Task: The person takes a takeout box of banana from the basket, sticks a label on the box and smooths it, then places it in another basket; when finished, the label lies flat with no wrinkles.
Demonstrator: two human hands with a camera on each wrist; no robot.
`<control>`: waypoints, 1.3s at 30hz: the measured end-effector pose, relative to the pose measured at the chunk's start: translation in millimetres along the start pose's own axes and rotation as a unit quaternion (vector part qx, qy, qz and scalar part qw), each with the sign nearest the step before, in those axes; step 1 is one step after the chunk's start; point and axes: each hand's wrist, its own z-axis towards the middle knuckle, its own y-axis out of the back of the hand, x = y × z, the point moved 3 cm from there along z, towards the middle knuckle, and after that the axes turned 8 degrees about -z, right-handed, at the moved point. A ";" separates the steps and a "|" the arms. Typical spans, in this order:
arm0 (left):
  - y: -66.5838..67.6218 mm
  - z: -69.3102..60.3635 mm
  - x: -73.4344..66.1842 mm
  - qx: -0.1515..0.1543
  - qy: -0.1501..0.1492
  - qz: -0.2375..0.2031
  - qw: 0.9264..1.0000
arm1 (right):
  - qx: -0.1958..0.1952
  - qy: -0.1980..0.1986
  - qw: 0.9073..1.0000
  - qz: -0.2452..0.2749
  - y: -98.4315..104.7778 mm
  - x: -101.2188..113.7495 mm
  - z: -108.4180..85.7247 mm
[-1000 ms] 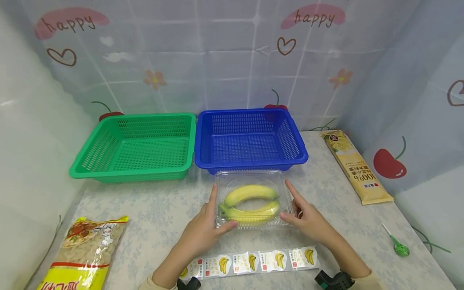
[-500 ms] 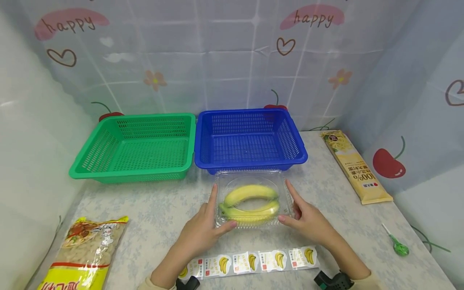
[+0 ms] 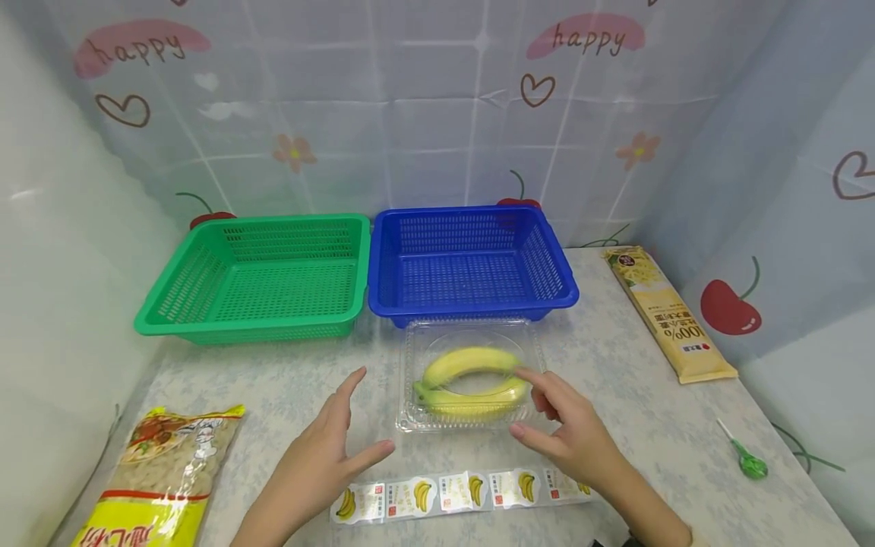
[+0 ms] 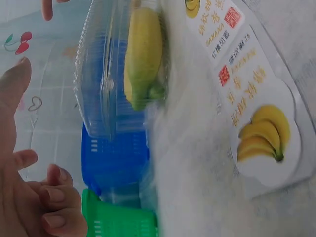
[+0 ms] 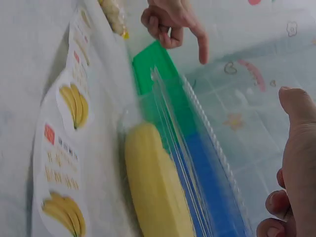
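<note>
A clear lidded plastic box [image 3: 470, 419] stands closed on the table with bananas [image 3: 472, 365] inside. The left hand [image 3: 317, 456] is to the left of the box, apart from it, thumb and index finger spread. Over the box's right front part hovers the right hand [image 3: 570, 425], index finger extended and other fingers bent, holding nothing. In front of the box lies a strip of banana stickers [image 3: 465, 492]. The left wrist view shows the left hand [image 4: 34, 187] beside the box [image 4: 108, 89]; the right wrist view shows the right hand [image 5: 298, 163] above it.
Behind stand a green basket [image 3: 253, 330] and a blue basket [image 3: 472, 310], side by side. A yellow bag of food [image 3: 160, 471] lies at the left front. On the right are a long noodle packet [image 3: 673, 319] and a green lollipop [image 3: 752, 465].
Both hands have let go of the box's sides. The left hand has moved left and toward the front; the right hand has shifted slightly left, above the lid. The box has barely moved.
</note>
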 end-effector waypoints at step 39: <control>-23.1 -32.9 83.5 0.196 -0.007 -0.088 0.977 | 0.234 0.064 0.970 0.008 -158.5 84.8 -14.4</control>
